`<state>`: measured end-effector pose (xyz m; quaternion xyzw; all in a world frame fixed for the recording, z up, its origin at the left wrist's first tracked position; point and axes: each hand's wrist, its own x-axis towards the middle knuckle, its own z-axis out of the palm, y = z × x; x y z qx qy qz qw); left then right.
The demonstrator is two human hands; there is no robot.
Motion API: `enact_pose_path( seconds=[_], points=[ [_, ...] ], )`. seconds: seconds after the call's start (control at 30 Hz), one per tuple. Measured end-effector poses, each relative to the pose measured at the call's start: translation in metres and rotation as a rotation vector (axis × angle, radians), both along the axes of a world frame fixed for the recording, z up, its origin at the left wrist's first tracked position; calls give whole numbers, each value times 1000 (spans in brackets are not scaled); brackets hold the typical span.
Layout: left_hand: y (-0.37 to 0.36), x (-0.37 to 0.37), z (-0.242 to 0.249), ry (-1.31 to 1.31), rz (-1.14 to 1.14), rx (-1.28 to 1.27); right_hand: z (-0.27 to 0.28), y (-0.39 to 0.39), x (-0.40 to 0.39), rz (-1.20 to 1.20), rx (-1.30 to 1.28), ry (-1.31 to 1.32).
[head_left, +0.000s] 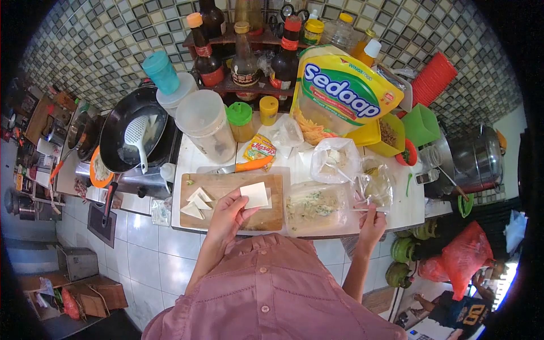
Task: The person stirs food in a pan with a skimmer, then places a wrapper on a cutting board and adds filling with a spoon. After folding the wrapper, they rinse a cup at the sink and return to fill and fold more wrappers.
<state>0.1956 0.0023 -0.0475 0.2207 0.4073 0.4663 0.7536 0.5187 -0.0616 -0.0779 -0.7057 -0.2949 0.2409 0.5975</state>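
My left hand (231,208) pinches thin white square wrappers (254,194), one lying over another, above the wooden cutting board (233,218). On the left of that board lie several folded white triangles (198,202). An orange-handled knife (253,164) rests along its far edge. Just right of the board is a clear plastic tub (292,229) with a pale, green-flecked filling (311,207). My right hand (372,222) has its fingers closed at the near edge of a clear plastic bag (378,184). A white bag (334,161) with pale contents stands beyond the tub.
A black frying pan (119,156) with a white slotted turner (136,135) sits on the stove at left. Tall plastic canisters (205,122), sauce bottles (243,59) and a large Sedaap pouch (345,85) line the back. A person (462,311) is at the lower right.
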Motion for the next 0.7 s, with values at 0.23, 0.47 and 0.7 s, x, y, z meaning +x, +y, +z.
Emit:
enact_pose_path(
  seconds=[0.23, 0.47, 0.7],
  points=[
    [0, 1, -3, -5, -6, -7, 17, 1, -16, 63, -85, -452],
    [0, -1, -5, -11, -4, -2, -5, 10, -25, 31, -151, -296],
    [1, 0, -4, -4, 1, -10, 3, 16, -38, 101, -82, -155]
  ],
)
